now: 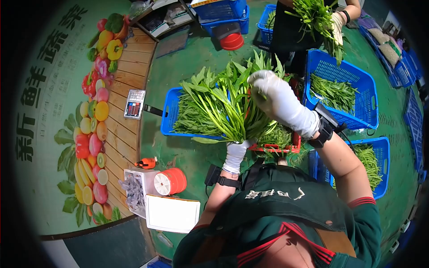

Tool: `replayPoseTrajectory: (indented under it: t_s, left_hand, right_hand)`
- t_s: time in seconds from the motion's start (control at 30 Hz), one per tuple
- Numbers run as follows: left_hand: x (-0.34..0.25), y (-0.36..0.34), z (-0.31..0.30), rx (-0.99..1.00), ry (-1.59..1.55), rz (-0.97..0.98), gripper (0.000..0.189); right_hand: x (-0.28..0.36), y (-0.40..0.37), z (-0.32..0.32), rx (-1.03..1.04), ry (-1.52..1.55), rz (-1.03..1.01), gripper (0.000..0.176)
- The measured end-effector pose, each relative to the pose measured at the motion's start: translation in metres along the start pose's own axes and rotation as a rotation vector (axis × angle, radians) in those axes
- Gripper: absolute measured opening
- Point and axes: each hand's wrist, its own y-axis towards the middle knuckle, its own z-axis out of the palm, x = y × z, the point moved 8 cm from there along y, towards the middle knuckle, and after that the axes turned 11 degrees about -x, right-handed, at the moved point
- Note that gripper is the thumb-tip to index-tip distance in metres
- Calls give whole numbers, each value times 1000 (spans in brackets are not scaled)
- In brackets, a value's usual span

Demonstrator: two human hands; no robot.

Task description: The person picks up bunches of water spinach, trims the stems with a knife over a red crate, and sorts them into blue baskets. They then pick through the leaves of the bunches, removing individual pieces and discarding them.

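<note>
My left hand (pixel 236 156), in a white glove, is closed around the lower stems of a large bunch of leafy greens (pixel 228 107). The bunch fans out above that hand, over a blue basket (pixel 169 111) of greens and a red crate (pixel 286 147). My right hand (pixel 272 96), also gloved in white, is raised at the right side of the bunch with its fingers curled. Whatever those fingers hold, if anything, is too small to make out.
Across from me a co-worker's gloved hand (pixel 338 27) holds another bunch. Blue baskets (pixel 368 96) of greens stand at the right. On the left are a scale (pixel 134 104), a red bucket (pixel 175 181), a foam box (pixel 149 178) and a white lid (pixel 173 214).
</note>
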Motion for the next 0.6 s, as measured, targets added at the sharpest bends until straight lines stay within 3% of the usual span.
replayPoseTrajectory:
  t_s: [0.07,0.13,0.2,0.23,0.33,0.37,0.4,0.47,0.53,0.6]
  left_hand:
    - [-2,4,-3,47,-61,-60,37]
    - [-3,6,-3,97,-124,-112,38]
    - [-19,1,0,114,438,234,44]
    - [-26,1,-6,-61,446,366,52]
    - [-33,4,-5,-50,522,484,61]
    - [-5,0,-5,-48,157,103,71]
    - [-7,1,-6,-50,165,90,71]
    - [12,3,-3,-73,-333,-285,69]
    - [20,-4,-3,-39,-246,-248,71]
    - [23,-15,20,291,72,-95,70]
  right_hand:
    - [-3,13,-1,-36,-83,-22,23]
    - [0,23,7,-69,-262,-181,20]
    - [-14,21,20,36,-260,-183,17]
    - [-20,16,31,150,-249,-191,15]
    - [-6,13,13,43,-174,-211,9]
    - [5,12,6,55,-206,-261,9]
    - [12,8,0,29,-154,-277,6]
    - [14,-2,-1,159,-11,-137,13]
    - [11,-8,1,260,89,-17,12]
    - [-12,-14,5,238,194,233,22]
